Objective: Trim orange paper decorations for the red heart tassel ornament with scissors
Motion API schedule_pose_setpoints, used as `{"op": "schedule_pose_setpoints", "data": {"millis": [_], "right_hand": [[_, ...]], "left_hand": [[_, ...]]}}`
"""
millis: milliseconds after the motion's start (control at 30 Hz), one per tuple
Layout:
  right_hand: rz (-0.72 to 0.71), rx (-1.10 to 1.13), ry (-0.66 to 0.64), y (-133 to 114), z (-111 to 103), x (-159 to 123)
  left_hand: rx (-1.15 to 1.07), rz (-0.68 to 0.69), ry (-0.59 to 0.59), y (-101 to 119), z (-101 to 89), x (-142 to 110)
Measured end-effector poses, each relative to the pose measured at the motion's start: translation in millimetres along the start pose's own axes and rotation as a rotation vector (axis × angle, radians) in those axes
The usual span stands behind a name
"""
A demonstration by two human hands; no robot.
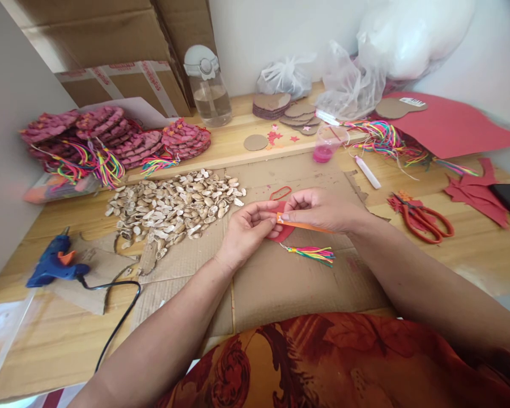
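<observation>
I can make out a barcode on the white label [413, 102] on a cardboard cutout [397, 108] toward the worktop's back right corner, but its print is too small for me to read. Red lettering runs along the tape [151, 77] on the carton [123, 90] at the back left, also unreadable from here. The worktop [12, 334] is pale, striped wood, with a flat cardboard sheet [276, 289] over its middle; plain pale walls [255, 34] stand behind and beside it. On my feed, the left hand [247, 228] has its fingers closed on a red disc [285, 231] above the sheet, near the worktop's middle, and the right hand [318, 209] pinches an orange strip [308, 226] over that disc. A multicoloured tassel [312, 254] lies just beside them, on the near side, and a red loop [281, 193] on the far side. I see peanut shells [174, 204] heaped left of the hands, a blue glue gun [57, 263] near the left edge, and red-handled scissors [425, 220] toward the right edge.
</observation>
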State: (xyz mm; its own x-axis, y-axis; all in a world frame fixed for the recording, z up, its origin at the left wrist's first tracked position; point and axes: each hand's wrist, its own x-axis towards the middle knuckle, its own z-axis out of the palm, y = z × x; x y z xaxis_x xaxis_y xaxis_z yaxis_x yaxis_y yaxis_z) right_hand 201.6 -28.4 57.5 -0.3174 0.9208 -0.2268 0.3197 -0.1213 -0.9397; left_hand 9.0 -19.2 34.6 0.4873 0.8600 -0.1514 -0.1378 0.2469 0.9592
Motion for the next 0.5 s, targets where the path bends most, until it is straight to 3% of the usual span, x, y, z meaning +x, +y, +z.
{"op": "schedule_pose_setpoints", "data": {"millis": [500], "right_hand": [[-0.034, -0.075, -0.025, 4.8, 3.6, 2.4]], "left_hand": [[0.116, 0.017, 0.022, 1.6, 2.6, -2.3]]}}
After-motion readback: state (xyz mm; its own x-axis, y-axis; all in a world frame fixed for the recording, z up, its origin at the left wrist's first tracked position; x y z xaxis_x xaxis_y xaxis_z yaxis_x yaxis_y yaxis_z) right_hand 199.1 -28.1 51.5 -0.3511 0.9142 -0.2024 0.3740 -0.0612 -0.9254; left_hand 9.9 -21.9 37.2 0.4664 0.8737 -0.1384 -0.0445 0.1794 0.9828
